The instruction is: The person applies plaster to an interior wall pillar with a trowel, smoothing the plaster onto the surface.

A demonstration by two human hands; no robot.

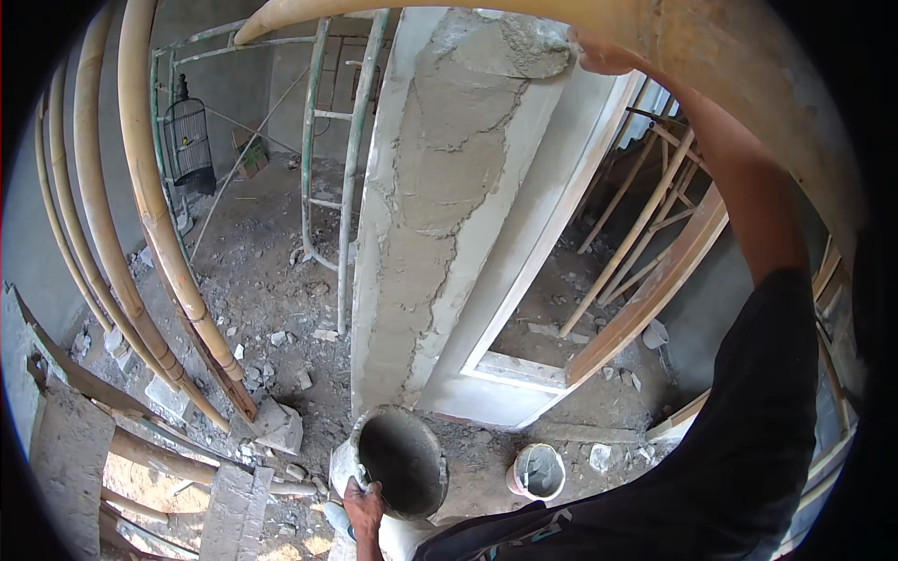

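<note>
Column (393, 309) is coated with grey mortar (440, 187). In front, large bucket (440, 458) is gripped at its rim by left hand (364, 508); interior dark grey, fill unclear. Small pail (514, 480), grey mix inside, is set on floor (253, 234). Right hand (608, 58) is raised at column top, well apart; hold cannot be told.

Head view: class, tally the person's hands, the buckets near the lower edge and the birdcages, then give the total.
Hands: 2 (left hand, right hand)
Buckets: 2 (large bucket, small bucket)
Birdcage: 1
Total: 5

Pale print (559, 517) on black shirt (673, 477) — illegible
</note>
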